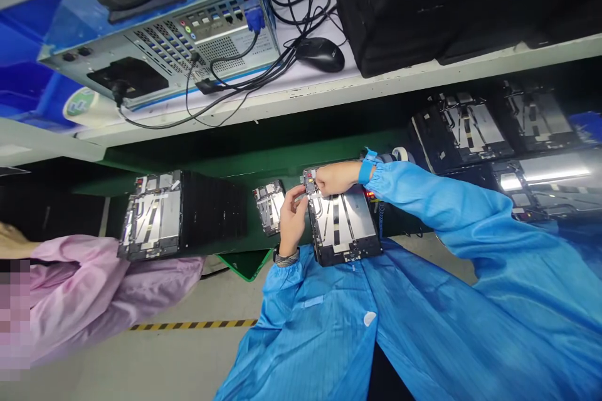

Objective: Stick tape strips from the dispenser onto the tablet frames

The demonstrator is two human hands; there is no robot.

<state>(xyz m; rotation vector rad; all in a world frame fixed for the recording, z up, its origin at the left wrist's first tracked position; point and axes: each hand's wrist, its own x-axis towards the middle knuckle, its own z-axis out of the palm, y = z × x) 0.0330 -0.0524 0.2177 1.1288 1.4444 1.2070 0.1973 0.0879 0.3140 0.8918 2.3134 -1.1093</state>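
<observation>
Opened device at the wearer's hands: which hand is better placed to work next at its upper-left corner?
Likely the right hand: it reaches over the opened device, fingers curled down near that corner. The left hand is at the left edge, perhaps steadying it.

Grey floor [188, 360], crossed by 1 yellow-and-black striped line [192, 325]. Green counter [226, 160], partly shadowed. Above: 1 white shelf [305, 91], front edge scuffed.

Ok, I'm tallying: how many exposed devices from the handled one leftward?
3: top device on the left stack, middle device beside your left hand, handled device under your right hand. The stack may hide more.
</observation>
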